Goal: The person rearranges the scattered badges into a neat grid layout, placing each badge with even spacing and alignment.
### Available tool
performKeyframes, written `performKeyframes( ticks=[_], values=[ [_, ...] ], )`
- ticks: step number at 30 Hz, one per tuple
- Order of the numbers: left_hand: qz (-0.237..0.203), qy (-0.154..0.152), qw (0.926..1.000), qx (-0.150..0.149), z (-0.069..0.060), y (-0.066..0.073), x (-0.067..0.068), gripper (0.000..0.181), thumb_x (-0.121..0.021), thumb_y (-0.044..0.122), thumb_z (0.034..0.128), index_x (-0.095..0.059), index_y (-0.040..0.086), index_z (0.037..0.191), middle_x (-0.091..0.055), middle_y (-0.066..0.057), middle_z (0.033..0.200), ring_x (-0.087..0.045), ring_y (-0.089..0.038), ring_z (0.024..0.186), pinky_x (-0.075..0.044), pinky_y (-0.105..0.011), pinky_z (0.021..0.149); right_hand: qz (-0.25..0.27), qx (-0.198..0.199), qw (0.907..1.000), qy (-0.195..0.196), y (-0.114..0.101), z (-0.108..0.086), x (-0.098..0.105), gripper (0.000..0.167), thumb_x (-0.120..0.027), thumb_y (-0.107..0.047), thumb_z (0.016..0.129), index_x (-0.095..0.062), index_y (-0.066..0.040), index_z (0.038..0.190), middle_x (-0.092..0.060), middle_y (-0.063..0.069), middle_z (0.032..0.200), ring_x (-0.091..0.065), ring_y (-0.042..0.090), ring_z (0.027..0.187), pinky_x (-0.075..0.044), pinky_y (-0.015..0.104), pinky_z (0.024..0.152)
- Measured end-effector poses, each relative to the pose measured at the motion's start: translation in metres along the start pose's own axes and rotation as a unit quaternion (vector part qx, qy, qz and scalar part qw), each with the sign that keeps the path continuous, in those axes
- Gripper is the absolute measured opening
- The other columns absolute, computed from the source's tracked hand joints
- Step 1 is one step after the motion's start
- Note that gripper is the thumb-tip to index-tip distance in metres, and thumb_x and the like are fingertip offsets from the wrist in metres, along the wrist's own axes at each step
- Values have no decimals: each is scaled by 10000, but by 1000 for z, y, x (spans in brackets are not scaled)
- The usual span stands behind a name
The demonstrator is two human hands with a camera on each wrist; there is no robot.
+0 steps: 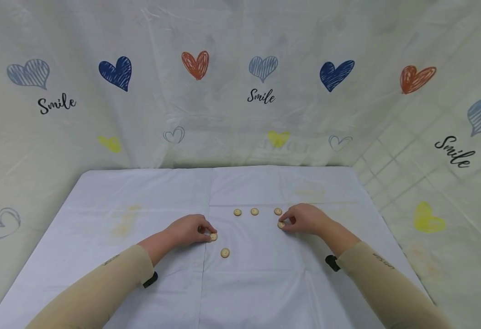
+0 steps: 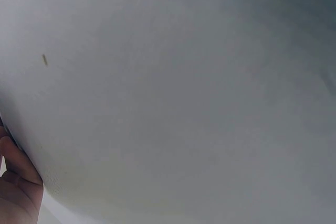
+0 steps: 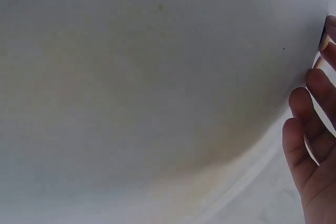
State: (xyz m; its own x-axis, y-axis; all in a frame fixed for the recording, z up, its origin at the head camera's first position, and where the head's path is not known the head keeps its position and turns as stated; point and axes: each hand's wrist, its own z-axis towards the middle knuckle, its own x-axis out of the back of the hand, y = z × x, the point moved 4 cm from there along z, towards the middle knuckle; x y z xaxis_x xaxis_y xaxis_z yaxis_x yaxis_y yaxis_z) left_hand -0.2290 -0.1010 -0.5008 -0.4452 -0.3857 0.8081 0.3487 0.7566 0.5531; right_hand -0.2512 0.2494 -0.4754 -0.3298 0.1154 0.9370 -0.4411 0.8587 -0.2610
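Several small round wooden discs with faint dark marks lie on the white cloth. My left hand [image 1: 187, 229] holds one wooden disc [image 1: 214, 237] at its edge between thumb and index finger, down at the cloth. Another disc [image 1: 225, 252] lies just in front of it, nearer me. With thumb and index fingertips, my right hand [image 1: 306, 218] pinches a disc [image 1: 281, 225]. Right behind that one is a further disc [image 1: 278, 211]. To its left, two discs [image 1: 254, 211] sit side by side. Both wrist views show only some fingers and cloth; no disc is clearly visible there.
A white cloth with creases and yellowish stains covers the table [image 1: 256, 292]. Behind it hangs a pale curtain [image 1: 224, 109] printed with hearts and the word Smile, which also runs along both sides. Dark straps [image 1: 332, 262] show at the sleeve cuffs.
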Motion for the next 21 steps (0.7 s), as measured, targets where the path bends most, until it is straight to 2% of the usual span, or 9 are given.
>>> performKeyframes(
  ticks=[15, 21],
  values=[
    [68, -34, 10000, -55, 1, -1, -2, 163, -767, 289, 878, -777, 301, 1040, -556, 132, 797, -513, -81, 745, -440, -299, 700, 289, -89, 9995, 62, 1, -5, 9, 296, -772, -398, 852, -779, -245, 1106, -552, -109, 722, -500, 90, 694, -431, 307, 691],
    [32, -31, 10000, 9, 1, 1, 0, 161, -774, 279, 871, -777, 308, 1029, -557, 133, 800, -514, -82, 749, -441, -302, 706, 559, 193, 9982, 87, -13, -3, 8, 284, -780, -338, 859, -776, -224, 1119, -540, -108, 693, -499, 73, 669, -437, 279, 660]
  ],
)
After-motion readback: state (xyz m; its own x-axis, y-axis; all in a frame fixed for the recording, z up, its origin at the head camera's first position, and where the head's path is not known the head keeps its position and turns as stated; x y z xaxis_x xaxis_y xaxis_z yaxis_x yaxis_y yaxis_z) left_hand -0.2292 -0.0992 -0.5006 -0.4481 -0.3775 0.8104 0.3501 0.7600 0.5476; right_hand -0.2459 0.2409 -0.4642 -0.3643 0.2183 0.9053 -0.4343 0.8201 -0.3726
